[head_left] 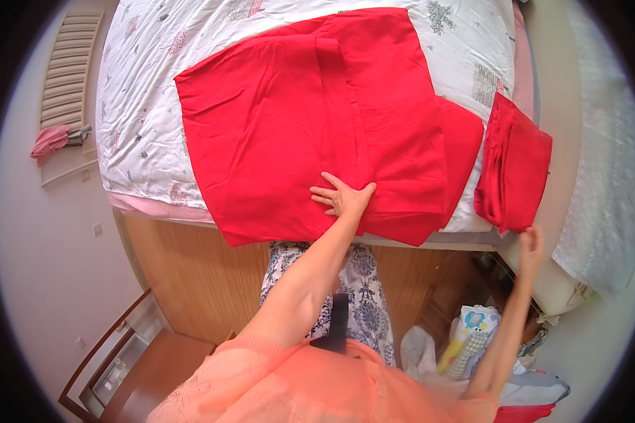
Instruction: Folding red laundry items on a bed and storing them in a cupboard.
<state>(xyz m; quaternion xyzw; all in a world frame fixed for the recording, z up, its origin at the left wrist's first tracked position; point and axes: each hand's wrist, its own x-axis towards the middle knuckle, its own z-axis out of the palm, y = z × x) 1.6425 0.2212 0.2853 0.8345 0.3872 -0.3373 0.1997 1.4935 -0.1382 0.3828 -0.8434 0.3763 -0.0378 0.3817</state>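
A large red cloth (261, 127) lies spread in overlapping layers over the bed, with a fold running down its middle. My left hand (342, 199) rests on its near part, fingers spread and palm down. To the right, at the bed's corner, sits a smaller folded bundle of red cloth (516, 166). Just below that bundle's near edge is my right hand (531, 247), its fingers bent and blurred. Whether it touches or grips the bundle cannot be made out.
Under the cloth is a white patterned bedsheet (144, 113). A wooden chair (155, 377) stands at the lower left. Piled fabrics and a patterned pillow (473, 328) lie at the lower right. A beige headboard (568, 120) borders the bed's right side.
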